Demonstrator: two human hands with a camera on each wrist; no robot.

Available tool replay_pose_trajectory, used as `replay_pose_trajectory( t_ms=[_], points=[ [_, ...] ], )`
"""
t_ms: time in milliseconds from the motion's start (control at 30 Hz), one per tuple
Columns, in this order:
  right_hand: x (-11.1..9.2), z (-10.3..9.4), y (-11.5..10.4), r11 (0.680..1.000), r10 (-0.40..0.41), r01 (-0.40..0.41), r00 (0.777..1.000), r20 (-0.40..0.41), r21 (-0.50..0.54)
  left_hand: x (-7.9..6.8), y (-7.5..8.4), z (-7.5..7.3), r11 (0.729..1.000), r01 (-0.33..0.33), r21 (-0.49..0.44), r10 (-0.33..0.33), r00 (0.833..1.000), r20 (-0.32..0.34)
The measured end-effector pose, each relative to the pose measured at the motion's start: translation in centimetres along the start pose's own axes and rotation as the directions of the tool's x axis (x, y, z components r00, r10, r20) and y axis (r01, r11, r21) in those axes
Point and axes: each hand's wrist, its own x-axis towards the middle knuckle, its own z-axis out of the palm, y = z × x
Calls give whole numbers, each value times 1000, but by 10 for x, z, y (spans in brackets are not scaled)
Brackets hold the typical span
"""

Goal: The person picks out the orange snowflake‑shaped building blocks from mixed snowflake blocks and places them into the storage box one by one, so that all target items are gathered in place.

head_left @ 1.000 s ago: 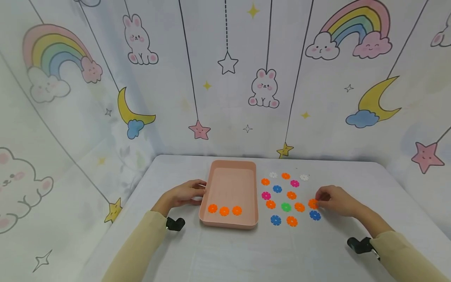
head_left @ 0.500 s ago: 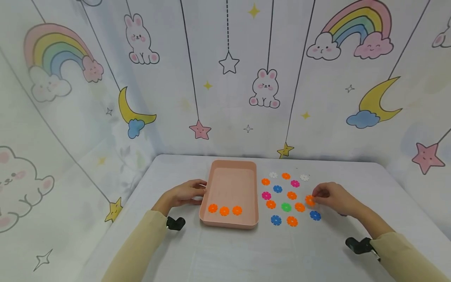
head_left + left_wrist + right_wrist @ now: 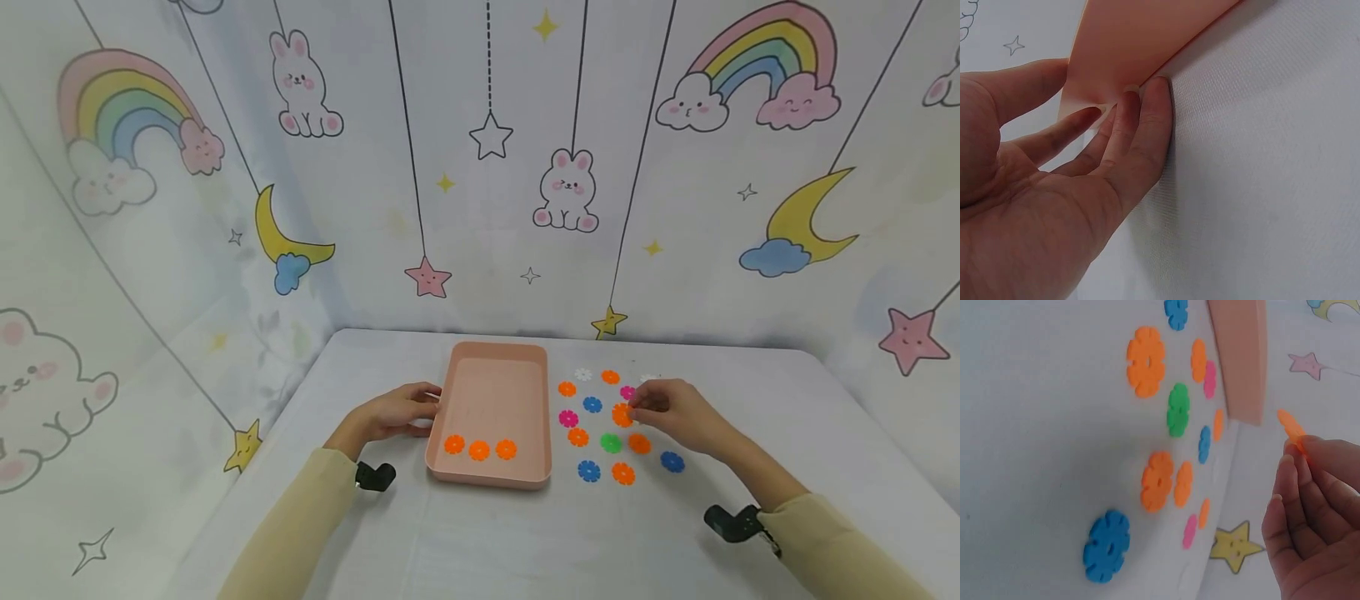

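Note:
My right hand (image 3: 678, 412) pinches an orange flower-shaped disc (image 3: 1290, 424) between thumb and fingertips, held above the loose discs. From the head it overlaps another orange disc lying below it. My left hand (image 3: 397, 410) rests against the left side of a pink tray (image 3: 491, 367); in the left wrist view its relaxed fingers (image 3: 1155, 112) touch the outer wall near the tray's underside. Inside the tray, 3 orange discs (image 3: 479, 450) lie in a row near the front edge.
Right of the tray, several flat discs are spread on the white cloth: a green disc (image 3: 611, 443), blue discs (image 3: 672, 462), magenta discs (image 3: 568, 418), white discs (image 3: 583, 375) and more orange ones (image 3: 623, 474). A patterned curtain (image 3: 480, 208) stands behind the table.
My right hand has picked up the orange disc beside the right-hand blue disc, lifted it and moved it left towards the tray. The left hand stays at the tray.

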Motion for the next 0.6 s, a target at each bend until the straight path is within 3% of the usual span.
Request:
replay_pose_trajectory(
  t_ms=[600],
  points=[
    [35,53,-48,991,-52,49,998,27,122,1,1,0,1000,6,-1,-6,1000,15]
  ],
)
